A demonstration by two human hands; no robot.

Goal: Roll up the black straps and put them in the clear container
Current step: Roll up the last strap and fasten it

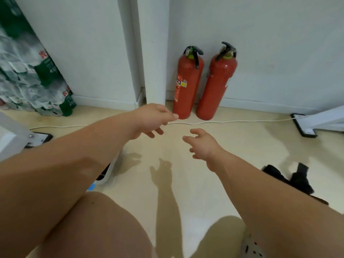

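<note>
Straps (290, 180) on floor, right of empty right hand (202, 146).

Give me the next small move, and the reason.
Probably bring the right hand down and rightward to the black straps on the floor. Both it and the left hand hold nothing, and the straps lie loose beside the right forearm, not yet rolled.

**A workplace corner, likely an office or stockroom**

I take this for a workplace, not a home. Two red fire extinguishers (188, 84) stand against the bare white wall (279, 53) ahead of me. Well left of them, shrink-wrapped packs of bottled water (31, 75) are stacked high. A white cable (232, 121) crosses the pale floor (204, 192) just before them, and a white furniture foot (302, 125) sits to their right.
</note>
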